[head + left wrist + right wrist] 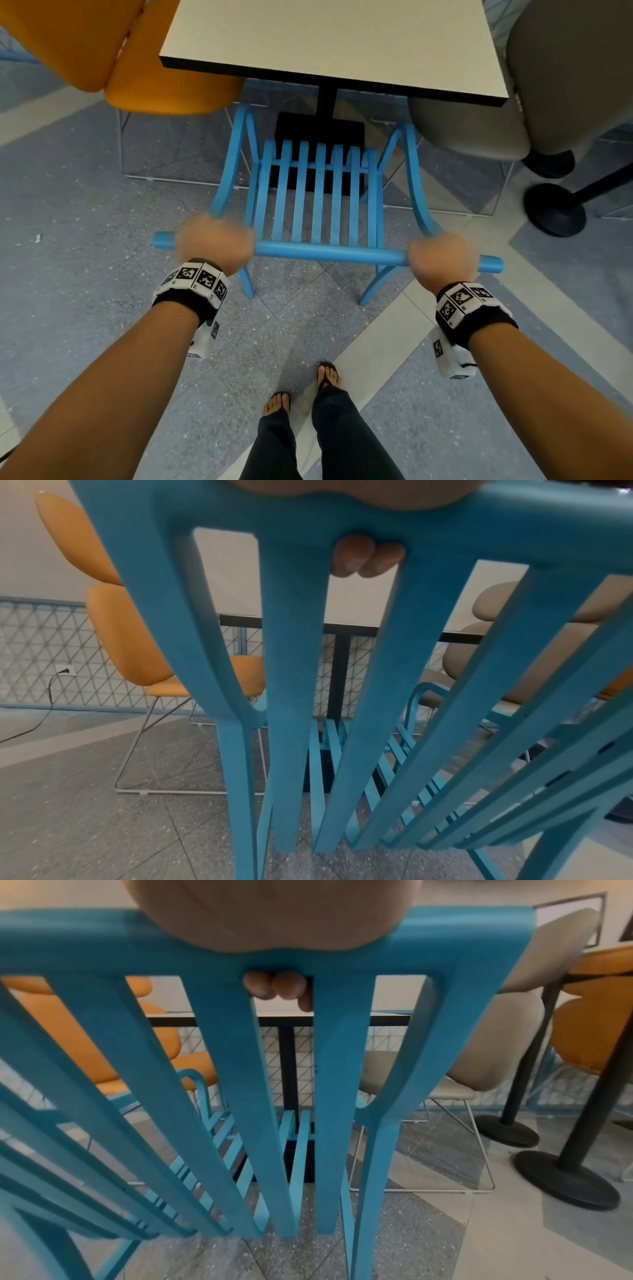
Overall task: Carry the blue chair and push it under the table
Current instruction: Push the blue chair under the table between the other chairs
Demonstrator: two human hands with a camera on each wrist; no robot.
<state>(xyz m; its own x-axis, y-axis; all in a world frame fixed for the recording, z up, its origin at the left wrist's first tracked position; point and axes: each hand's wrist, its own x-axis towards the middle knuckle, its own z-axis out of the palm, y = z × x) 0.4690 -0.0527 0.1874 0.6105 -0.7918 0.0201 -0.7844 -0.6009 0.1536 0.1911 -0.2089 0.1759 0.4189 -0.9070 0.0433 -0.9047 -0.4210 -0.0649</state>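
At far left an orange padded chair [102, 51] stands beside the worktop [329, 44]. The person's left hand [214, 240] has its grip wrapped over the top rail of the blue chair [315, 195], fingertips [366, 555] curled under between two back slats. This chair faces the worktop, its front legs and armrests already under the near edge, either side of the black pedestal [325, 102]. The right hand [442, 255] grips the same rail toward its right end, fingertips [274, 984] also hooked beneath. Holding both rail ends likely keeps the chair square as it slides in. A grey padded chair [548, 85] sits at far right. The seat mostly remains outside, so pushing seems unfinished.
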